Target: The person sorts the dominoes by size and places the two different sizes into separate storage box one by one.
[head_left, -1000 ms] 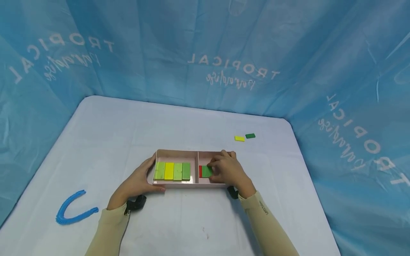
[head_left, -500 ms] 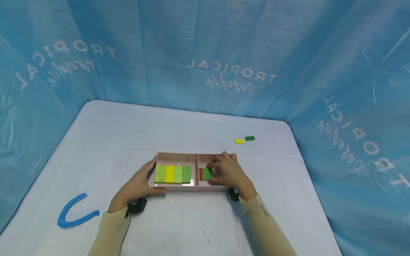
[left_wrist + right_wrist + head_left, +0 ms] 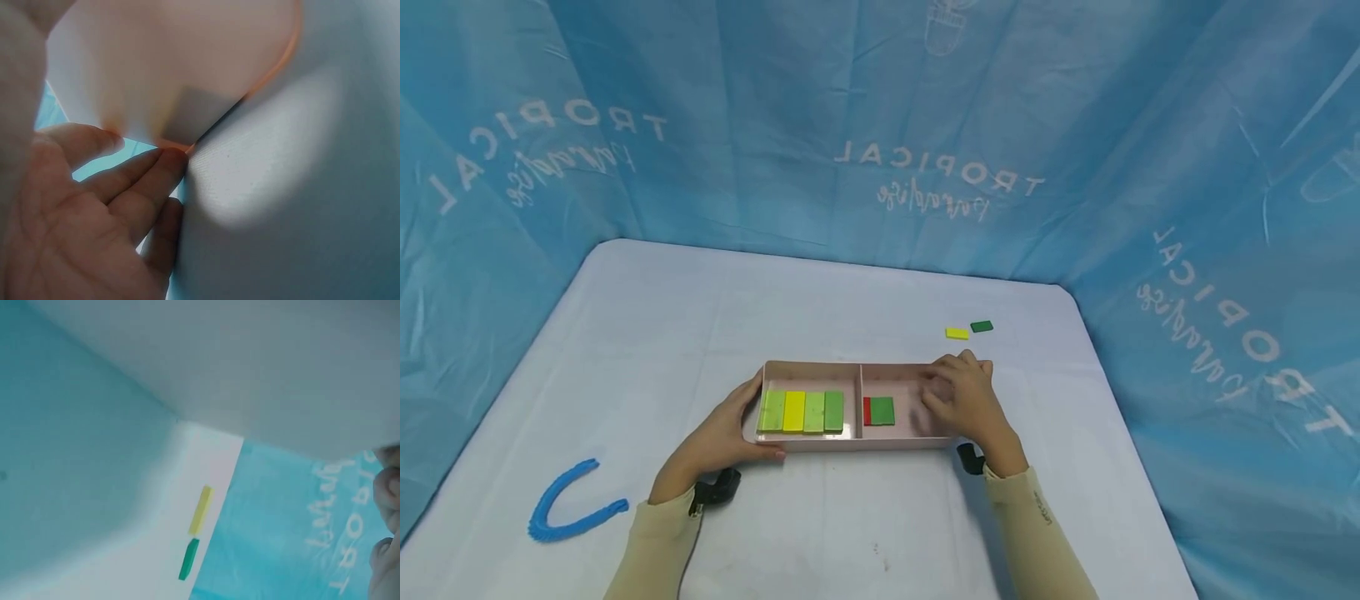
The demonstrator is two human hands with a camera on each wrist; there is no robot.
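A shallow pink box [image 3: 812, 375] with two compartments sits in front of me. My left hand [image 3: 718, 437] grips its left end, thumb along the front wall and fingers at the left side. In the larger left compartment stands a row of several light green and yellow tiles [image 3: 794, 412]. The right compartment has a green tile [image 3: 882, 411] beside a narrow red tile [image 3: 867, 411], against the divider. My right hand [image 3: 973, 404] is over the right end of that compartment, fingers loosely bent and holding nothing. The right wrist view catches only a bit of its fingers [image 3: 387, 487].
Behind the box, a yellow tile [image 3: 957, 333] and a dark green tile [image 3: 982, 327] lie on the white tabletop [image 3: 760, 300]. A blue ribbed tube [image 3: 580, 526], bent into a U, lies at the left. Blue printed curtains [image 3: 790, 200] surround the table.
My right hand has let go of the green tile and moved right, leaving the tile in view beside the red one. The left hand keeps its grip on the box.
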